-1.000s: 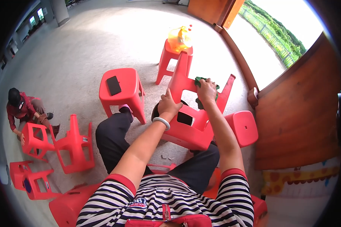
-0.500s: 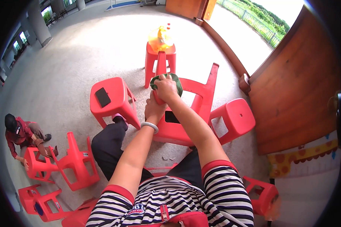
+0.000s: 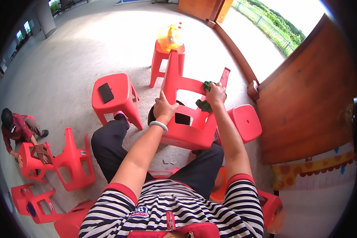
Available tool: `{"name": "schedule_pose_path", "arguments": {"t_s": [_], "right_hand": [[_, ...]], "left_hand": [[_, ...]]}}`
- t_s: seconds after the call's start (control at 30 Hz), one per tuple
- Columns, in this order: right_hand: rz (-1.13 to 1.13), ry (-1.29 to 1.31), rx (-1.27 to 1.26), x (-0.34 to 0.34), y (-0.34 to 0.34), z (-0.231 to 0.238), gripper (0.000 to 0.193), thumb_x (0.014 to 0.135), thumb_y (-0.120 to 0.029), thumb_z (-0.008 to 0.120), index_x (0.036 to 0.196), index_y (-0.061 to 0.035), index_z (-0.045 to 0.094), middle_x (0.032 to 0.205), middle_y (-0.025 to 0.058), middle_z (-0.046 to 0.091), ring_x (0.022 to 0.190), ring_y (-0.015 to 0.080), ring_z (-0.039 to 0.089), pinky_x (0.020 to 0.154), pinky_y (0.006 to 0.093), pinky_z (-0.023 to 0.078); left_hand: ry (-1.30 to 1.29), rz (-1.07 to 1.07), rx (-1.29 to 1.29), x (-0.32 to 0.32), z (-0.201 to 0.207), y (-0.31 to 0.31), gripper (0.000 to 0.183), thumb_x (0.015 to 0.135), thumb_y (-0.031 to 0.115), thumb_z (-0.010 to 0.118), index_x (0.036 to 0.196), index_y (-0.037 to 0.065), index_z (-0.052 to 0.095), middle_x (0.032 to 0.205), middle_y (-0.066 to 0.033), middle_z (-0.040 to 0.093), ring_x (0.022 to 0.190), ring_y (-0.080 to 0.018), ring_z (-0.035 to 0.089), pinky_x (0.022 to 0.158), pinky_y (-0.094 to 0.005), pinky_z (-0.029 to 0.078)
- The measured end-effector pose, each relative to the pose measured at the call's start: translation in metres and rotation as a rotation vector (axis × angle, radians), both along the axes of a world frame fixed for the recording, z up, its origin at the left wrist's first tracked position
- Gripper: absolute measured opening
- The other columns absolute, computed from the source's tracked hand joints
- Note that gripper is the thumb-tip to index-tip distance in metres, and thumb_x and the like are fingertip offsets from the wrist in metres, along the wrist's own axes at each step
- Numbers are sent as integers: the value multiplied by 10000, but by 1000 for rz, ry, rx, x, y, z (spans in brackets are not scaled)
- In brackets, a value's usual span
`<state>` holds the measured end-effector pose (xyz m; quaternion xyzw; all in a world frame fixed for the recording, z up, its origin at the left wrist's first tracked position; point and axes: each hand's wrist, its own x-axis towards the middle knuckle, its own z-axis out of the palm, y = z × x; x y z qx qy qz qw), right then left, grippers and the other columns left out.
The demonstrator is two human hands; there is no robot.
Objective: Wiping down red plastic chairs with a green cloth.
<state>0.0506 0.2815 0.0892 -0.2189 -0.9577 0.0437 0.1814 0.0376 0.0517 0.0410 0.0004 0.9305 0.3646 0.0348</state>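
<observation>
A red plastic stool [image 3: 189, 137] is upended in front of my knees, its legs pointing up and away from me. My left hand [image 3: 165, 108] is wrapped round the base of its left leg. A crumpled dark green cloth [image 3: 203, 106] is bunched in my right hand [image 3: 216, 95], pressed against the stool's right leg. Fingers of the right hand close over the cloth, and part of it hangs below them. A dark round thing [image 3: 151, 116] shows partly behind the stool; its kind is hidden.
At left stands a red stool [image 3: 125, 101] bearing a flat black phone-like thing [image 3: 106, 93]. Another stool [image 3: 156, 63] farther off holds a yellow-orange plastic bag [image 3: 170, 36]. One more [image 3: 248, 123] is beside the wooden door [image 3: 305, 99]. A crouching person [image 3: 22, 129] handles stools at far left.
My right hand has moved right with the cloth, from the left leg to the right leg. My left hand stays at the left leg. The stool has turned and shifted somewhat.
</observation>
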Motion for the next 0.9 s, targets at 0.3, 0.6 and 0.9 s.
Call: {"name": "schedule_pose_path", "arguments": {"t_s": [0.3, 0.6, 0.9], "right_hand": [[389, 118, -32, -24, -102, -13, 205, 827, -266, 743, 972, -125, 715, 1098, 116, 624, 1080, 403, 570, 904, 460, 516], [337, -10, -42, -49, -117, 3, 213, 796, -253, 765, 1000, -192, 753, 1118, 98, 616, 1068, 376, 599, 875, 452, 549], [557, -33, -8, -73, -134, -1, 191, 831, -261, 692, 1008, -203, 730, 1121, 102, 615, 1050, 371, 610, 875, 457, 544]], "left_hand": [[-65, 61, 5, 13, 1, -4, 1072, 712, 515, 777, 1554, 144, 227, 1306, -278, 532, 1147, -440, 600, 938, -491, 528], [-32, 42, 119, 20, 9, -3, 1099, 676, 494, 795, 1541, 152, 210, 1251, -304, 543, 1086, -492, 622, 932, -520, 526], [-57, 50, 106, 16, 8, -11, 1075, 699, 509, 789, 1537, 139, 227, 1247, -291, 550, 1097, -472, 620, 936, -508, 524]]}}
